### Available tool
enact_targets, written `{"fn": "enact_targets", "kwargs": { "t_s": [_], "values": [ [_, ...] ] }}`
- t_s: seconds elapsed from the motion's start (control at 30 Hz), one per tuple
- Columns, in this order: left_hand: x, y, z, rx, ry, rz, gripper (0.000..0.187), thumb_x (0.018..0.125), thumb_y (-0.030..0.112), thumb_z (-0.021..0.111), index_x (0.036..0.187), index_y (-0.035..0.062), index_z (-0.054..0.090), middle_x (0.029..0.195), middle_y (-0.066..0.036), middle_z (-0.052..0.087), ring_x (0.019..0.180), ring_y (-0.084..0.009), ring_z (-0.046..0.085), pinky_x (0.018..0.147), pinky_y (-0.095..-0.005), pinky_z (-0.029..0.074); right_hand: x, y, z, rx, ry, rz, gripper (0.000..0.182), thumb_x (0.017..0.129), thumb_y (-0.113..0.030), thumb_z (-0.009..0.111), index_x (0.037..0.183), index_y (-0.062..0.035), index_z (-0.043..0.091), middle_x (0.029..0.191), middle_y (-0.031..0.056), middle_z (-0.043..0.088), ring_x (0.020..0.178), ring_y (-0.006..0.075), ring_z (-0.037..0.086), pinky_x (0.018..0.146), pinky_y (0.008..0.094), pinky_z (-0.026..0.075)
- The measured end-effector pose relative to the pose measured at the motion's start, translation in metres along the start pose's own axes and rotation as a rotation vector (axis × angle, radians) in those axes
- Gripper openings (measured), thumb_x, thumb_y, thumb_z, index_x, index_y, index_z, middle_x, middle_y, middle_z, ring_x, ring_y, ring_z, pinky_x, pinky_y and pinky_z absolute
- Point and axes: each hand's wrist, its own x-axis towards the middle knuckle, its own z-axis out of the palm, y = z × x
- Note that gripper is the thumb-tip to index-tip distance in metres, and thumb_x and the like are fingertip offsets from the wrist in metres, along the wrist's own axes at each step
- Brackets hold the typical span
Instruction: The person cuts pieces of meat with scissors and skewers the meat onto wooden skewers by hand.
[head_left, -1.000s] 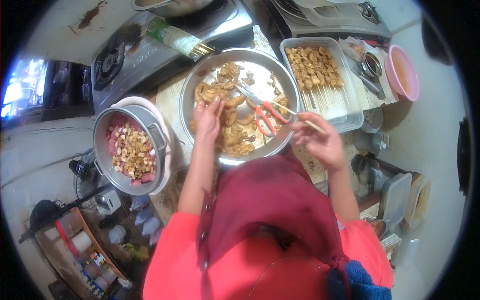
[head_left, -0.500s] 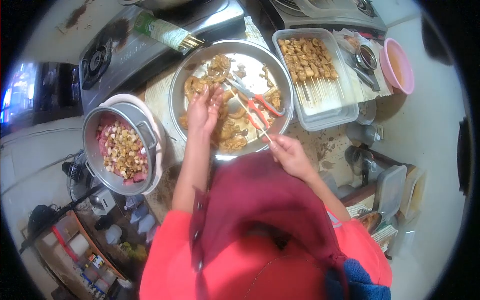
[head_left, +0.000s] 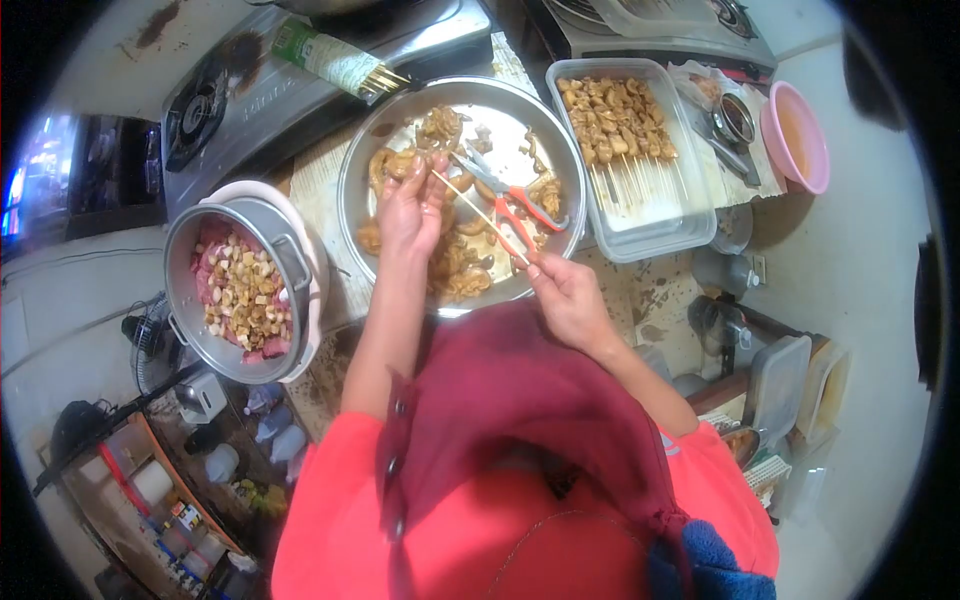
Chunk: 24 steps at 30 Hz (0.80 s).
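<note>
In my right hand (head_left: pixel 568 300), thumb and fingers pinch the lower end of a thin wooden skewer (head_left: pixel 484 217), which slants up to the left. My left hand (head_left: pixel 412 212) is over the wide metal basin (head_left: pixel 352 150), palm up, its fingers closed on a small piece of brown meat (head_left: pixel 436 160) by the skewer's tip. More brown, sauced meat pieces (head_left: pixel 462 275) lie in the basin around and below my hands. Scissors (head_left: pixel 513 205) with orange handles rest in the basin to the right of the skewer, their blades pointing up and left.
Right of the basin, a clear plastic container (head_left: pixel 650 225) holds rows of filled skewers (head_left: pixel 622 115). A metal pot (head_left: pixel 178 270) of meat and pale chopped pieces stands left. Behind are a stove (head_left: pixel 260 120) and a green skewer packet (head_left: pixel 325 58). A pink bowl (head_left: pixel 820 150) sits far right.
My right hand has shifted slightly left and up with the skewer. My left fingers have drawn together on a piece of meat at the skewer's tip.
</note>
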Motion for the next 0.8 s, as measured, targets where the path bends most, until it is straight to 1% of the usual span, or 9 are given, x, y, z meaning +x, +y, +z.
{"fn": "enact_targets", "kwargs": {
  "t_s": [0.13, 0.23, 0.3, 0.43, 0.53, 0.6, 0.7, 0.73, 0.8],
  "values": [
    [-0.003, 0.000, 0.000, 0.032, -0.040, 0.003, 0.020, 0.083, -0.001, 0.056, 0.102, -0.0001, 0.047, 0.093, -0.013, 0.059, 0.087, -0.0246, 0.062, 0.074, -0.0319, 0.056, 0.001, 0.008, 0.004, 0.114, 0.039, -0.012, 0.022, 0.088, -0.009, 0.049, 0.102, 0.0042, 0.060, 0.076, 0.0062, 0.059, 0.074, 0.0075, 0.051, 0.069, 0.0241, 0.043],
    [-0.004, 0.001, 0.000, 0.062, -0.036, -0.030, 0.017, 0.083, -0.001, 0.056, 0.099, -0.0014, 0.049, 0.091, -0.014, 0.060, 0.085, -0.0245, 0.063, 0.072, -0.0311, 0.057, 0.001, 0.011, 0.000, -0.012, -0.005, -0.037, 0.022, 0.088, -0.009, 0.049, 0.101, 0.0044, 0.060, 0.082, 0.0078, 0.062, 0.078, 0.0090, 0.054, 0.073, 0.0245, 0.043],
    [-0.005, 0.005, -0.001, 0.095, -0.069, -0.059, 0.012, 0.083, -0.001, 0.055, 0.095, -0.0032, 0.053, 0.089, -0.016, 0.062, 0.085, -0.0244, 0.064, 0.071, -0.0292, 0.058, -0.001, 0.007, -0.003, -0.015, -0.008, -0.051, 0.022, 0.088, -0.009, 0.049, 0.101, 0.0045, 0.060, 0.085, 0.0089, 0.063, 0.081, 0.0098, 0.055, 0.075, 0.0250, 0.044],
    [-0.008, 0.011, 0.001, 0.215, -0.099, -0.160, 0.016, 0.084, 0.000, 0.054, 0.098, -0.0041, 0.047, 0.090, -0.016, 0.060, 0.085, -0.0269, 0.063, 0.066, -0.0285, 0.058, -0.001, 0.007, -0.004, 0.028, 0.016, -0.090, 0.022, 0.089, -0.010, 0.049, 0.101, 0.0047, 0.060, 0.086, 0.0084, 0.063, 0.081, 0.0102, 0.055, 0.075, 0.0252, 0.044],
    [-0.008, 0.012, 0.001, 0.240, -0.118, -0.188, 0.016, 0.086, 0.002, 0.053, 0.098, -0.0044, 0.046, 0.091, -0.016, 0.059, 0.086, -0.0274, 0.063, 0.066, -0.0286, 0.058, 0.006, 0.022, 0.002, 0.050, 0.088, -0.170, 0.019, 0.084, -0.011, 0.051, 0.097, -0.0003, 0.061, 0.069, 0.0186, 0.055, 0.061, 0.0190, 0.056, 0.060, 0.0304, 0.043],
    [-0.011, 0.012, 0.005, 0.269, -0.090, -0.162, 0.015, 0.087, 0.004, 0.052, 0.098, -0.0041, 0.046, 0.092, -0.016, 0.059, 0.084, -0.0276, 0.063, 0.067, -0.0297, 0.058, 0.008, 0.024, 0.000, 0.093, 0.069, -0.152, 0.020, 0.085, -0.012, 0.051, 0.096, -0.0002, 0.061, 0.068, 0.0171, 0.055, 0.062, 0.0183, 0.056, 0.060, 0.0303, 0.043],
    [-0.017, 0.009, 0.017, 0.134, -0.127, -0.075, 0.018, 0.088, 0.006, 0.050, 0.104, -0.0029, 0.046, 0.101, -0.018, 0.059, 0.085, -0.0263, 0.063, 0.067, -0.0302, 0.057, 0.010, 0.021, -0.004, 0.097, 0.049, -0.129, 0.020, 0.085, -0.013, 0.051, 0.096, 0.0001, 0.061, 0.066, 0.0151, 0.055, 0.062, 0.0164, 0.054, 0.060, 0.0298, 0.043],
    [-0.016, 0.008, 0.015, 0.174, -0.125, -0.040, 0.018, 0.088, 0.007, 0.050, 0.103, -0.0027, 0.046, 0.100, -0.018, 0.059, 0.085, -0.0265, 0.063, 0.067, -0.0301, 0.057, 0.010, 0.021, -0.005, 0.087, 0.043, -0.119, 0.020, 0.085, -0.013, 0.051, 0.096, 0.0002, 0.061, 0.066, 0.0146, 0.055, 0.062, 0.0157, 0.054, 0.060, 0.0295, 0.043],
    [-0.011, 0.007, 0.010, 0.253, -0.119, 0.025, 0.016, 0.089, 0.008, 0.050, 0.101, -0.0024, 0.047, 0.099, -0.017, 0.060, 0.086, -0.0268, 0.064, 0.067, -0.0299, 0.057, 0.011, 0.026, -0.009, 0.109, -0.031, -0.076, 0.023, 0.088, -0.012, 0.049, 0.101, 0.0032, 0.061, 0.082, 0.0073, 0.060, 0.077, 0.0108, 0.053, 0.072, 0.0257, 0.042]
  ]
}}
